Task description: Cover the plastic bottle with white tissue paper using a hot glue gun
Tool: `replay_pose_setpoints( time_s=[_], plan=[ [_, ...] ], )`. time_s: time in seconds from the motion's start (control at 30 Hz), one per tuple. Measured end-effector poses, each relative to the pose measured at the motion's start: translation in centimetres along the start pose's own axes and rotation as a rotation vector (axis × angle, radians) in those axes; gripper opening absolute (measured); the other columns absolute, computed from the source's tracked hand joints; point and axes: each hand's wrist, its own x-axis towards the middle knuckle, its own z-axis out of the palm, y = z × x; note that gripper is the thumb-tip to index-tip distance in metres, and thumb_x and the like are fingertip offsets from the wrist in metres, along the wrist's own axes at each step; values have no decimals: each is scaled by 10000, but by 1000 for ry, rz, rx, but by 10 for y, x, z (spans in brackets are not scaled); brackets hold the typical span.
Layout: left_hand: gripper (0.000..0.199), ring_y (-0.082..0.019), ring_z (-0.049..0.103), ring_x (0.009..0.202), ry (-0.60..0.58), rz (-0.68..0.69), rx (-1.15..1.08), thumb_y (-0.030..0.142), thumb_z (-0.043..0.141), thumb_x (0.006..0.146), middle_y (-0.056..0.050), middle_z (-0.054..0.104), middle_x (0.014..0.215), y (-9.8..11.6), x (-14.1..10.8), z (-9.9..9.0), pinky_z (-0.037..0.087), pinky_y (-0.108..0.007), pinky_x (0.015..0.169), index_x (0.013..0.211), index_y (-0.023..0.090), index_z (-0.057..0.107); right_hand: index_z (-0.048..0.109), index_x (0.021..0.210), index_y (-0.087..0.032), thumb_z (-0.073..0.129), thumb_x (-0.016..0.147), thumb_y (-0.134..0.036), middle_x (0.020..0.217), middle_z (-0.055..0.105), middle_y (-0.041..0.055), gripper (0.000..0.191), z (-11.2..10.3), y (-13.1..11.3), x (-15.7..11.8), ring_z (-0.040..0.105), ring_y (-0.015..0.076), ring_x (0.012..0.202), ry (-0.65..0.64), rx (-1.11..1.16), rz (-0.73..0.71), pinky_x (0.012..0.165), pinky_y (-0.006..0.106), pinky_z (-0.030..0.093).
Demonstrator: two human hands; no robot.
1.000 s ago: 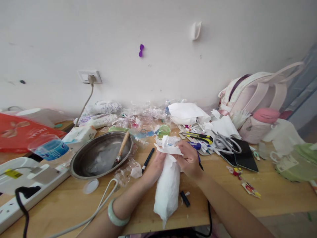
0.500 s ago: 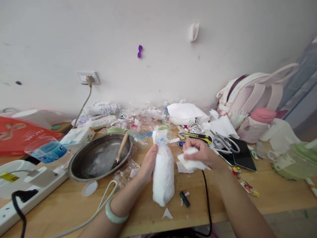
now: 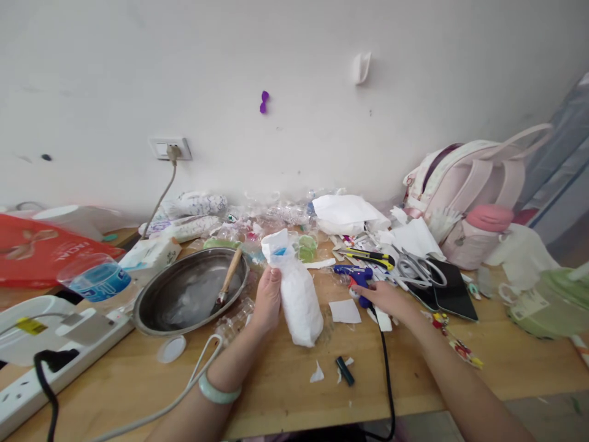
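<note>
Nearest me, my left hand (image 3: 268,296) is wrapped around the paper-wrapped bottle (image 3: 297,288), which stands on the wooden table (image 3: 276,393) leaning toward eleven o'clock. Out at two o'clock, my right hand (image 3: 385,301) lies flat and loosely spread, fingertips on the blue glue gun (image 3: 355,276), which lies with its long axis left to right, cord (image 3: 385,368) trailing back toward me; farther off at ten o'clock sits the steel bowl (image 3: 191,291).

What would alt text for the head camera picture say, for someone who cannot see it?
A left hand holds a white paper-wrapped bottle on a cluttered wooden table, while the right hand reaches to a blue glue gun. A metal bowl with a brush sits left.
</note>
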Motion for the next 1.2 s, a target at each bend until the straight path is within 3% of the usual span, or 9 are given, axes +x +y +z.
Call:
replay_pose_setpoints(
  time_s=[0.2, 0.3, 0.5, 0.67, 0.8, 0.93, 1.2],
  plan=[
    [615, -236, 627, 903, 6, -55, 12, 654, 631, 620, -78, 688, 962, 1, 3, -3, 481, -337, 804, 979, 156, 595, 572, 492, -184, 538, 663, -281, 424, 575, -4, 199, 3, -4, -4, 495, 133, 380, 105, 347, 25, 377, 220, 323],
    [614, -242, 621, 923, -35, -43, 9, 639, 661, 597, -73, 688, 954, 2, 4, -2, 479, -330, 808, 979, 163, 597, 565, 576, -187, 556, 638, -315, 493, 590, -11, 142, -5, -15, -6, 519, 142, 455, 219, 476, 23, 455, 241, 389],
    [639, -267, 619, 904, -115, -117, 110, 499, 782, 502, -82, 681, 933, 3, 1, 2, 477, -339, 794, 1009, 161, 590, 530, 677, -185, 677, 600, -449, 502, 546, -35, 311, -20, -55, 1, 513, 134, 470, 366, 636, -88, 492, 250, 425],
    [650, -270, 582, 1012, -123, -181, 164, 350, 806, 517, -85, 635, 1059, 1, -6, 9, 464, -350, 853, 1080, 203, 515, 565, 614, -178, 712, 591, -452, 489, 568, -16, 312, -1, -59, 3, 533, 144, 456, 427, 610, -198, 461, 258, 444],
    [619, -249, 579, 1032, -75, -174, 199, 321, 769, 594, -82, 605, 1092, -4, -12, 13, 471, -349, 854, 1094, 227, 415, 634, 612, -177, 740, 584, -420, 617, 675, 33, 267, 18, -41, 0, 638, 211, 597, 389, 581, -293, 608, 323, 529],
    [611, -254, 591, 1010, -19, -236, 174, 325, 768, 602, -103, 598, 1097, -9, -12, 13, 476, -365, 845, 1068, 222, 388, 671, 658, -193, 719, 606, -435, 672, 711, 54, 252, 20, -33, -1, 670, 253, 657, 373, 477, -290, 679, 377, 547],
    [564, -246, 599, 971, -8, -238, 142, 366, 767, 597, -85, 613, 1045, -15, -10, 11, 478, -353, 834, 1038, 212, 450, 687, 705, -196, 646, 688, -438, 698, 714, 59, 247, 22, -41, -3, 668, 255, 677, 380, 214, -361, 647, 347, 538]
  ],
)
